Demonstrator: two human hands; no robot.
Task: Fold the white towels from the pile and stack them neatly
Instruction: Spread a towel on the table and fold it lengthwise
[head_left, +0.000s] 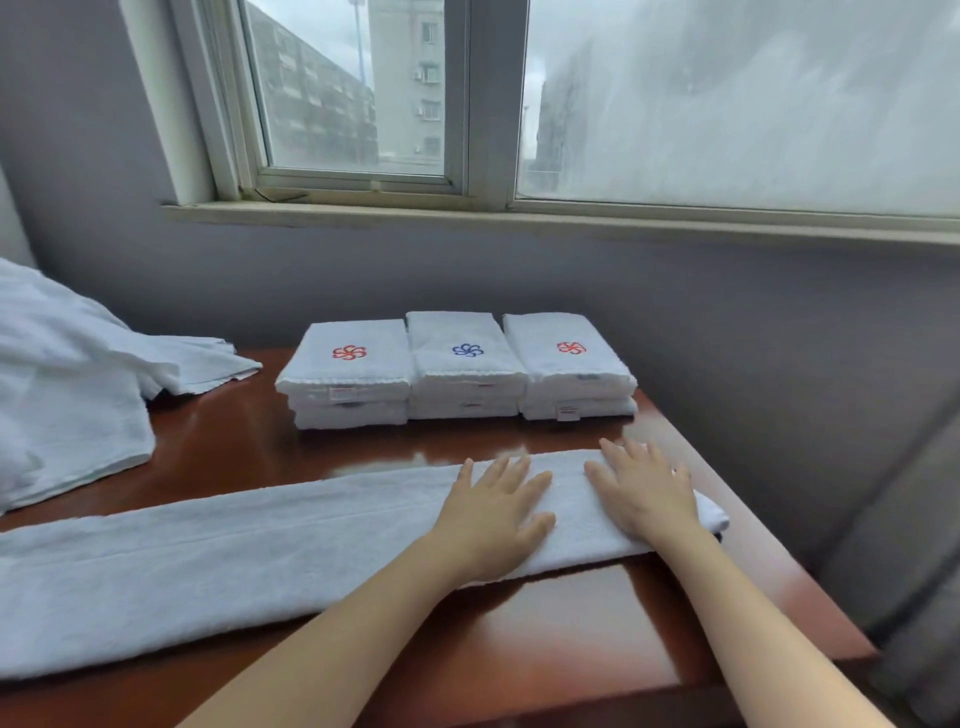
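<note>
A long white towel (218, 551), folded lengthwise into a strip, lies across the brown table (561, 639) from the left edge to near the right edge. My left hand (496, 512) presses flat on its right part with fingers spread. My right hand (644, 488) lies flat beside it on the strip's right end. Behind them stand three short stacks of folded white towels: the left stack (348, 374) with a red emblem, the middle stack (465, 364) with a blue emblem, the right stack (569, 364) with a red emblem. A loose pile of white towels (67, 384) sits at the left.
A grey wall and a window sill (467, 215) run behind the table. The table's right edge drops off beside a grey curtain or cushion (904, 571). Bare wood shows between the strip and the stacks, and in front of the strip.
</note>
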